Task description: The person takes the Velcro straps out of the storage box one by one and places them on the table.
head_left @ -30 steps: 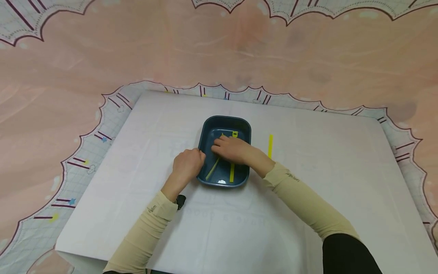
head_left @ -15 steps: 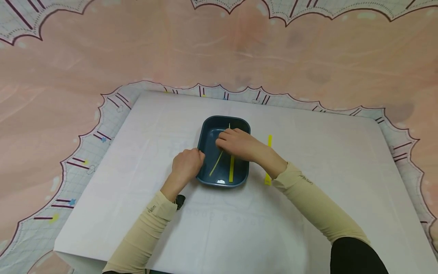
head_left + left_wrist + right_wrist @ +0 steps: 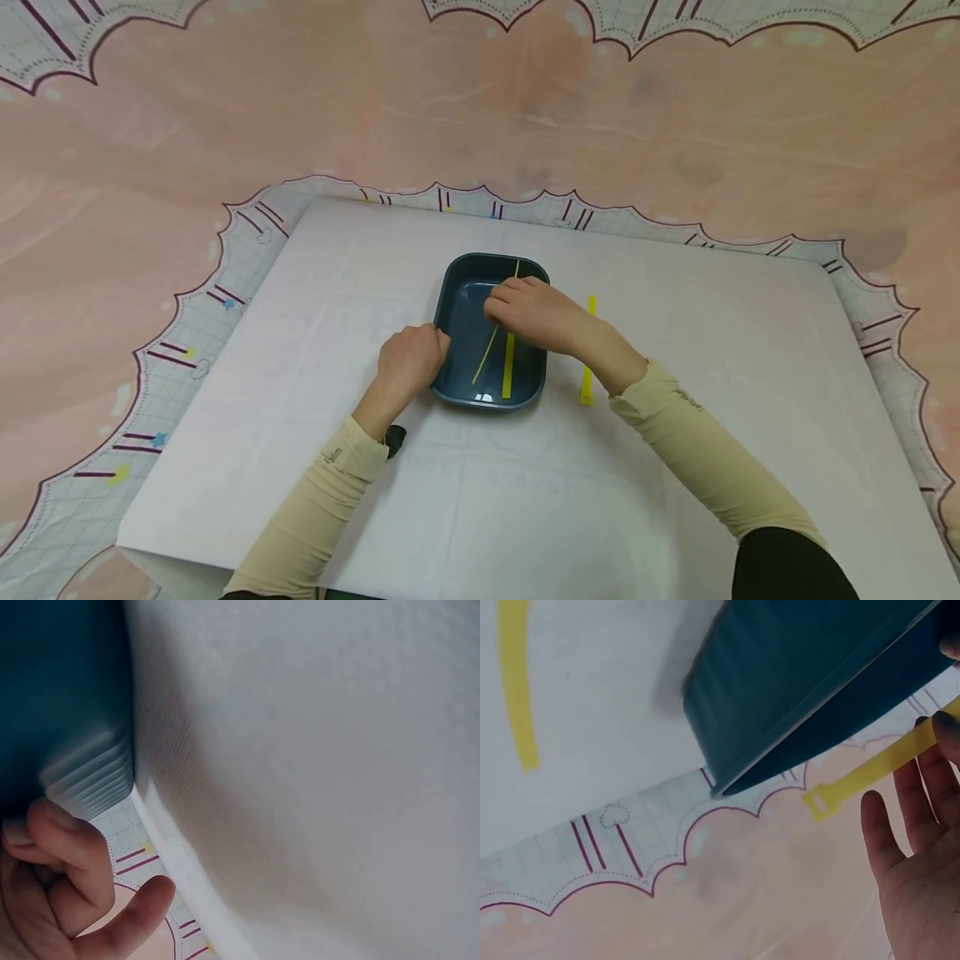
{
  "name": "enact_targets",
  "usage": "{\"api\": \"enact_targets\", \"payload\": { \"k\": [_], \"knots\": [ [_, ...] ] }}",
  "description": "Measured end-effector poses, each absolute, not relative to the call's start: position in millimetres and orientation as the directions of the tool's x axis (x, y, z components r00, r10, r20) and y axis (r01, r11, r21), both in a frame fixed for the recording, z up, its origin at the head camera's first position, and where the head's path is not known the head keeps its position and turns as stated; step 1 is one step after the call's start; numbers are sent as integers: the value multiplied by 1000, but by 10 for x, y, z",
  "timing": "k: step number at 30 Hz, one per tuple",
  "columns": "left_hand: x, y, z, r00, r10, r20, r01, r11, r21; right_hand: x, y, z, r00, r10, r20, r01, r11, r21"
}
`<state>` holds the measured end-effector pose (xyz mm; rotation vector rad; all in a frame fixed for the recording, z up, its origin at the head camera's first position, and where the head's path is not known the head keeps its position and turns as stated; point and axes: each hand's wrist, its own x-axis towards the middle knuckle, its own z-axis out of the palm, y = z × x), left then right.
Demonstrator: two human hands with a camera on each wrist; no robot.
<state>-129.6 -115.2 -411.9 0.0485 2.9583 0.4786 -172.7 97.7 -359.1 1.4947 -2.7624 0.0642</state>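
Observation:
A dark blue rectangular tub [image 3: 463, 304] stands on the white table. My left hand [image 3: 411, 358] grips its left rim; the left wrist view shows curled fingers at the tub's wall [image 3: 67, 682]. Over the tub, my right hand [image 3: 536, 315] pinches a yellow cable strap [image 3: 881, 763] between thumb and fingers. Its slotted end sticks out beyond the fingers in the right wrist view. In the head view the strap slants edge-on, its middle hidden by the hand. Another yellow strap [image 3: 508, 371] lies in the tub, its far part hidden under my right hand.
A further yellow strap [image 3: 587, 387] lies on the table right of the tub, partly covered by my right wrist. White cloth covers the tabletop [image 3: 360, 275]. Beyond the table's edges spreads a peach cloth [image 3: 480, 108] with a scalloped border.
My right hand has shifted right and slightly up from inside the tub, with the strap pinched in it. The strap's far end now shows above the hand. My left hand stays at the rim.

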Motion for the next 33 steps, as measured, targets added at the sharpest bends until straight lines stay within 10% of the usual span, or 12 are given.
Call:
{"api": "enact_targets", "payload": {
  "k": [16,33],
  "knots": [
    [-1299,-1160,-4120,-989,66,-131,22,950,310,-1748,1302,-3529,-633,-773,49,-771,624,-130],
    [-1301,-1143,-4112,-989,61,-132,17,950,313,-1768,1605,-3586,-894,-448,2,-426,850,-310]
  ]
}}
